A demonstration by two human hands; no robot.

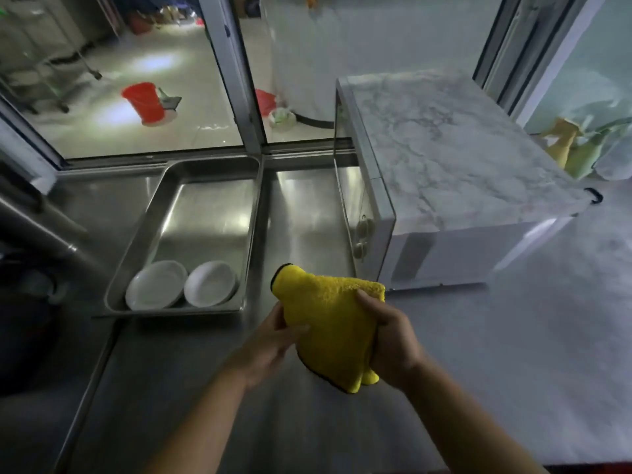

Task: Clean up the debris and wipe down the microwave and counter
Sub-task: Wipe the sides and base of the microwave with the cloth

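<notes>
I hold the yellow cloth [330,323] up over the steel counter [191,388], my right hand [393,347] curled round its right edge and my left hand [273,340] pinching its left side with the thumb laid across the front. The microwave [444,186] stands just beyond it, its door seemingly ajar, though the dim light makes that hard to tell. To its left a metal tray [205,206] holds two white plates [155,285].

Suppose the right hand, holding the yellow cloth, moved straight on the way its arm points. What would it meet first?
Probably the microwave. The right hand points up and slightly left, towards the microwave's near front corner, with only bare counter between. Depth is unclear, so the cloth might pass just left of it.
</notes>
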